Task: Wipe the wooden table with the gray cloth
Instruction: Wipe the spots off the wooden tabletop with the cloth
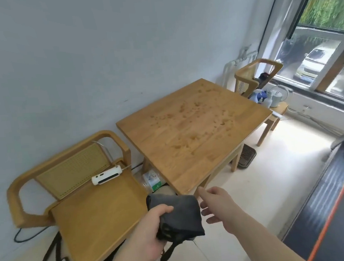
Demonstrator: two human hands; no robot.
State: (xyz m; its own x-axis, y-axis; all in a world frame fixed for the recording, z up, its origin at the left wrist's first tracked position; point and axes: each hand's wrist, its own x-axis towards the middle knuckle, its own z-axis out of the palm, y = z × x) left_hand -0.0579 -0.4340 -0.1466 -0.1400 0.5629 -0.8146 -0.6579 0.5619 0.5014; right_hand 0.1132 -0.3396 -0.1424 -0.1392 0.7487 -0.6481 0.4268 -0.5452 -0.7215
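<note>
My left hand [152, 221] grips the gray cloth [180, 215], a dark, crumpled bundle held in the air just short of the near corner of the wooden table [193, 128]. My right hand [217, 205] hovers beside it, fingers spread, holding nothing.

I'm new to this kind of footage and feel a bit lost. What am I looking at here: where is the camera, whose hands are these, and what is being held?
There is no machine here. A person wears one wide-angle camera on the head, looking forward and down, so the two arms reaching in from below are their own. The left hand grips a bunched gray cloth. The right hand is open beside it, fingers spread, holding nothing. Ahead stands the wooden table, its top speckled with small marks, perhaps droplets. A wooden chair to its left carries a white device on the seat.
</note>
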